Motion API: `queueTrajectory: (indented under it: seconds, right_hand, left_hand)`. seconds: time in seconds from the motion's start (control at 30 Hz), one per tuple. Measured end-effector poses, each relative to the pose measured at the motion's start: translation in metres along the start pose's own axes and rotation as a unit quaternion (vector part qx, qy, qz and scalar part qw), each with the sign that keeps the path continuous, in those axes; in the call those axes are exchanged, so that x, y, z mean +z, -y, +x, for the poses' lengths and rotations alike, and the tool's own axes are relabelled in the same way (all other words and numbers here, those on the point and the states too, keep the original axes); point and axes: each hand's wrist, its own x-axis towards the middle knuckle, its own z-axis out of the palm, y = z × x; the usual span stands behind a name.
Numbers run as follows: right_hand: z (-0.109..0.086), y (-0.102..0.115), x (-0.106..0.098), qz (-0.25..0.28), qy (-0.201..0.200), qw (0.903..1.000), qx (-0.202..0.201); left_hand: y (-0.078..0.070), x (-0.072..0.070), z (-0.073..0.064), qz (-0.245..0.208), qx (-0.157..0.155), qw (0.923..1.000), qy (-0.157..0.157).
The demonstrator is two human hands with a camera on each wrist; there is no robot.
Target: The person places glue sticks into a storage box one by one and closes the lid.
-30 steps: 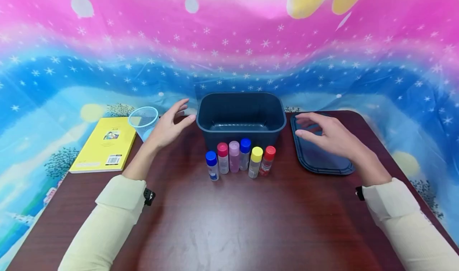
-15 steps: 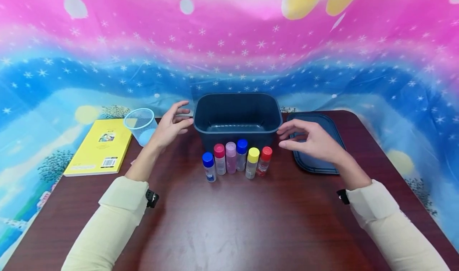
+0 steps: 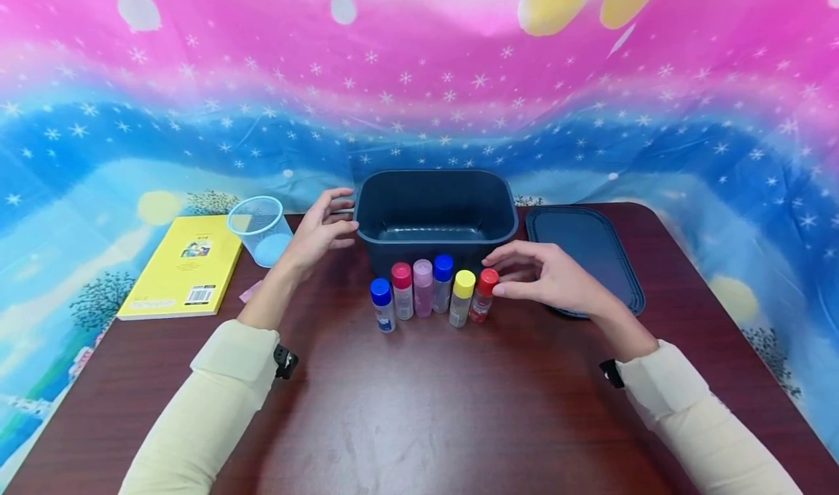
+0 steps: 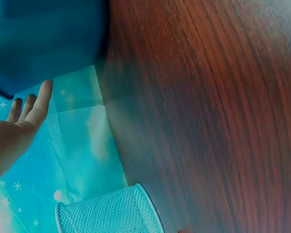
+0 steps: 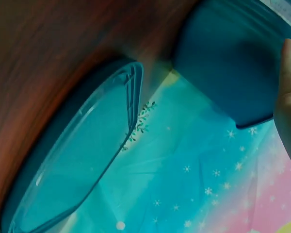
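Observation:
My left hand is at the left side of a dark blue plastic bin, its fingertips right at the rim. The left wrist view shows its fingers extended beside the bin wall. My right hand reaches in from the right, with thumb and fingertips right at the red cap of a small bottle. Left of that bottle stand a yellow-capped bottle, a blue-capped one, a pink one, a crimson-capped one and another blue-capped one. All stand upright in front of the bin.
A dark ribbed lid lies right of the bin. On the left are a yellow book, a light blue mesh cup and a small pink piece. A printed cloth hangs behind the brown table.
My right hand has moved left and toward me, from over the lid to the red-capped bottle. My left hand has come slightly closer to the bin's rim. The bottles keep their places.

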Motion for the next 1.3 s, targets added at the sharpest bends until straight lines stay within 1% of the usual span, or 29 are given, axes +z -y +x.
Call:
queueTrajectory:
  seconds: [0.23, 0.47, 0.6, 0.77, 1.03, 1.17, 1.3]
  right_hand:
    - [0.0, -0.003, 0.01, 0.0, -0.006, 0.9999, 0.011]
    - [0.002, -0.006, 0.014, -0.01, -0.021, 0.9997, -0.001]
    - [0.002, -0.007, 0.017, -0.007, -0.031, 0.9995, -0.004]
    - [0.0, -0.008, 0.019, -0.002, -0.045, 0.999, -0.004]
    - [-0.001, -0.002, 0.013, -0.02, -0.06, 0.9978, -0.017]
    - [-0.002, 0.005, 0.007, -0.028, -0.081, 0.996, -0.026]
    - [-0.003, 0.013, 0.0, -0.04, -0.109, 0.9922, -0.045]
  left_hand:
    - [0.0, 0.004, 0.0, -0.025, 0.001, 0.9997, 0.003]
    - [0.002, 0.006, 0.001, -0.057, -0.013, 0.9983, 0.009]
    - [0.003, 0.005, 0.0, -0.073, -0.017, 0.9971, 0.011]
    - [0.005, 0.005, 0.0, -0.073, -0.021, 0.997, 0.016]
    - [0.005, 0.005, 0.002, -0.072, -0.022, 0.997, 0.015]
    - [0.006, 0.005, 0.002, -0.072, -0.022, 0.9971, 0.014]
    - [0.006, 0.005, 0.002, -0.068, -0.025, 0.9973, 0.014]
